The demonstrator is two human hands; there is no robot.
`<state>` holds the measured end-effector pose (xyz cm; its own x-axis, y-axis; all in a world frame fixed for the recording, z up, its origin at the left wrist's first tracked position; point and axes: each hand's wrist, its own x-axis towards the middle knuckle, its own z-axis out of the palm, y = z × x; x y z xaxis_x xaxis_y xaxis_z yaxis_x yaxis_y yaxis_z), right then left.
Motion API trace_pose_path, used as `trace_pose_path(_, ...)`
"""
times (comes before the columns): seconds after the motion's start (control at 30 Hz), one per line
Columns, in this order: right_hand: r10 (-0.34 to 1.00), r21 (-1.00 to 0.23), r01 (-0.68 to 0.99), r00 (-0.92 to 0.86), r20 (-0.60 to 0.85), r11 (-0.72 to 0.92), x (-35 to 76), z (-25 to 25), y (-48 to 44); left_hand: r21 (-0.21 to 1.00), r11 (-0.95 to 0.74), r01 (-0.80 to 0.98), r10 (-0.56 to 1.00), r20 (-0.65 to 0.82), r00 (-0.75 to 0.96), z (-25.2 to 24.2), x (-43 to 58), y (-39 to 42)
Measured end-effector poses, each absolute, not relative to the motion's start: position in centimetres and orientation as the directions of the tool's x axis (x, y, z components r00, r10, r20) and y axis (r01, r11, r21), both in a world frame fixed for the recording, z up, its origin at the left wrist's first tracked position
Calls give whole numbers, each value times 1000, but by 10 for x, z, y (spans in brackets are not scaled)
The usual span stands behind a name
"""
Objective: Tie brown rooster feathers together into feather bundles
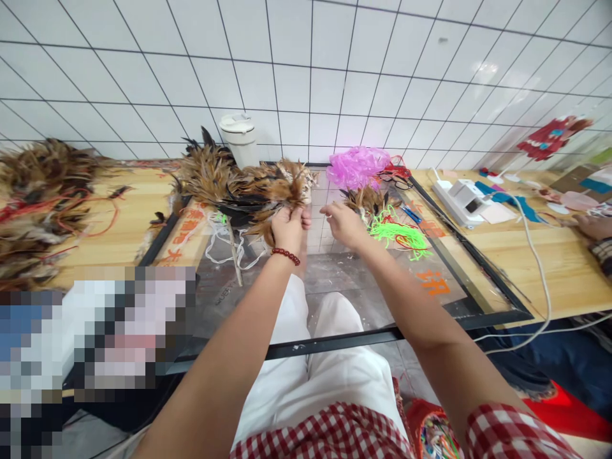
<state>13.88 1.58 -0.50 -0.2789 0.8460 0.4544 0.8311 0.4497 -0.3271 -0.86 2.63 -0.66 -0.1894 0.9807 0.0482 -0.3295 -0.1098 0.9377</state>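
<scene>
My left hand, with a dark red bead bracelet at the wrist, is closed around the lower end of a bunch of brown feathers. A short gap to its right, my right hand is held with the fingers curled together in a pinch. Whatever it may hold is too small to make out. A smaller clump of feathers lies just behind the right hand, beside bright green yarn mixed with red strands. Blue-handled snips rest close to that yarn.
A large feather pile and a white lidded cup stand at the back, near a pink plastic bag. The glass tabletop has a black frame. A white power strip with a trailing cable sits right. Another person's hand shows far right.
</scene>
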Motion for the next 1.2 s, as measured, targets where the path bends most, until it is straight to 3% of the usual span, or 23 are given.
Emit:
trace_pose_path(0.13, 793, -108, 811, -519, 319, 574, 118, -8, 4, 911, -171, -375, 950, 52, -308, -7, -14, 34)
trace_pose_path(0.27, 760, 3, 780, -611, 220, 626, 102, -8, -6, 915, -175, -364, 946, 54, -318, -10, -15, 36)
trace_pose_path(0.47, 814, -21, 826, -551, 182, 563, 104, -4, -5, 909, -154, -387, 944, 19, -330, -16, -16, 39)
trace_pose_path(0.63, 887, 24, 907, -415, 201, 420, 111, -1, -3, 891, -149, -429, 916, -40, -400, -12, -19, 39)
trace_pose_path(0.73, 914, -57, 945, -296, 276, 323, 114, -4, -1, 884, -163, -439, 896, -54, -440, -8, -21, 38)
trace_pose_path(0.93, 925, -390, 861, -204, 321, 325, 104, -19, 18, 892, -193, -409, 905, 0, -426, -13, -20, 40)
trace_pose_path(1.07, 944, -451, 842, -188, 270, 297, 91, -26, 32, 917, -180, -356, 929, 39, -369, -19, -18, 41)
trace_pose_path(1.2, 944, -436, 854, -171, 283, 285, 91, -27, 33, 942, -179, -282, 941, 81, -328, -22, -17, 40)
